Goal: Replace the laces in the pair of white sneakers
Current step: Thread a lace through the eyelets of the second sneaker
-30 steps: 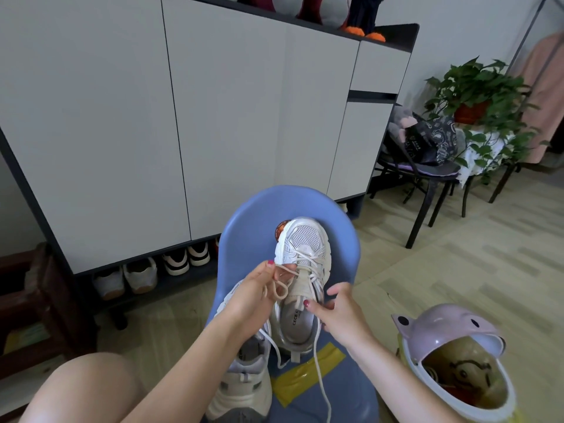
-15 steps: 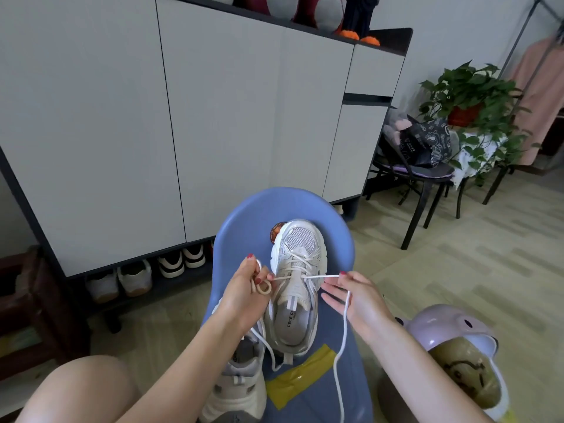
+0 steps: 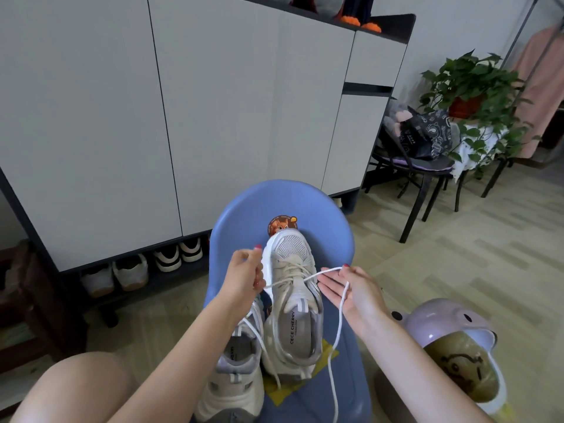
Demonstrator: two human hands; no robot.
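Two white sneakers lie on a blue plastic chair (image 3: 317, 209). The upper sneaker (image 3: 293, 300) points away from me, its eyelets partly laced. The second sneaker (image 3: 235, 380) lies lower left, partly under my left forearm. My left hand (image 3: 244, 274) grips one end of the lace beside the upper sneaker's left edge. A white lace (image 3: 337, 325) runs from the eyelets over my right hand (image 3: 351, 291), held between thumb and straight fingers, and hangs down past the chair's front.
A grey shoe cabinet (image 3: 213, 117) stands behind the chair, with several shoes (image 3: 131, 271) on its low shelf. A pink lidded bin (image 3: 451, 346) sits at the right. A black chair (image 3: 421, 166) with bags and a potted plant (image 3: 476, 96) stand farther right.
My right hand has drawn the lace out to the right and turned palm-up. My left hand has shifted slightly left and up, still holding the other end.
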